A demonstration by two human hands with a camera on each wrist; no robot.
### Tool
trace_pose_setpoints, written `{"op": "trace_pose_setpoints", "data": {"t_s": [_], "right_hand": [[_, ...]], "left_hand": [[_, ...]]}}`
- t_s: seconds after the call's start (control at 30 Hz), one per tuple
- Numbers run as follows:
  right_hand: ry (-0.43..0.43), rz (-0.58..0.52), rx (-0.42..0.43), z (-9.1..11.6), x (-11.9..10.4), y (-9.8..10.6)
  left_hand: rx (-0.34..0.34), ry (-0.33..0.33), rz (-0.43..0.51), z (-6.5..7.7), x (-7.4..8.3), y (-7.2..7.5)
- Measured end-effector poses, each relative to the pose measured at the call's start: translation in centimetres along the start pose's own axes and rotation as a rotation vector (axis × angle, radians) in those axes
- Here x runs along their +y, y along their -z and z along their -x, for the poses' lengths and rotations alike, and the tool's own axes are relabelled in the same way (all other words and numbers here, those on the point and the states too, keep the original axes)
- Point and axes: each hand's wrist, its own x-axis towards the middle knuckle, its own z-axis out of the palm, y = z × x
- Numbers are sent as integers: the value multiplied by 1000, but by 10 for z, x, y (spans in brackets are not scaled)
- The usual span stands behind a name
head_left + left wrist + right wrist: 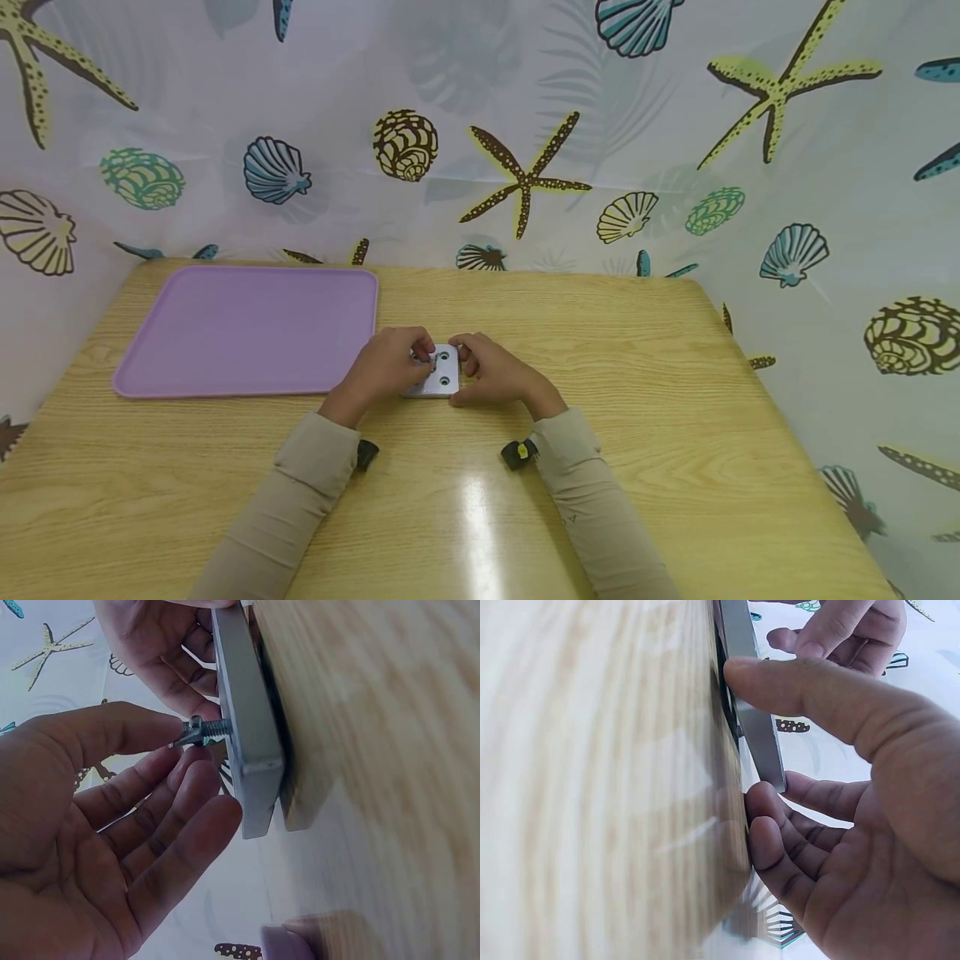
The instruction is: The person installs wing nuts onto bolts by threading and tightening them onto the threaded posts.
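Note:
A silver metal plate (452,371) with screw holes sits at the middle of the wooden table. From its face sticks a threaded bolt (217,727) bearing a small nut, seemingly winged (196,731). My left hand (385,365) pinches that nut between thumb and fingertips, its other fingers loosely bent beside the plate. At the plate's right end, my right hand (495,372) holds the edges, thumb on the near side and index finger on the far side. In the right wrist view, the plate (761,742) shows edge-on, a little above the table surface.
Left of the plate lies a purple tray (255,333), its near right corner close to my left hand. The wooden table (660,417) reaches back to a white curtain (450,75) printed with shells and starfish, which also hangs along both sides.

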Motion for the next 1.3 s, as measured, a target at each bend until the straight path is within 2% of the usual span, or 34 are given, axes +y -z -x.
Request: {"op": "trace_pose_setpoints", "data": {"t_s": [0.27, 0.57, 0.87, 1.13, 1.2, 1.3], "right_hand": [[-18, 6, -5, 1, -1, 0], [-2, 14, -10, 4, -1, 0], [-8, 15, -8, 5, 0, -1], [-21, 17, -6, 3, 3, -2], [-25, 16, -6, 3, 3, -2], [-26, 10, -7, 3, 2, -1]], "left_hand": [[-17, 11, 19, 0, -1, 0], [-31, 41, 162, 0, -6, -1], [8, 62, 184, 0, -8, -4], [36, 124, 207, 1, -7, -5], [23, 132, 231, 1, -7, -6], [-34, 154, 312, -1, -8, -5]]}}
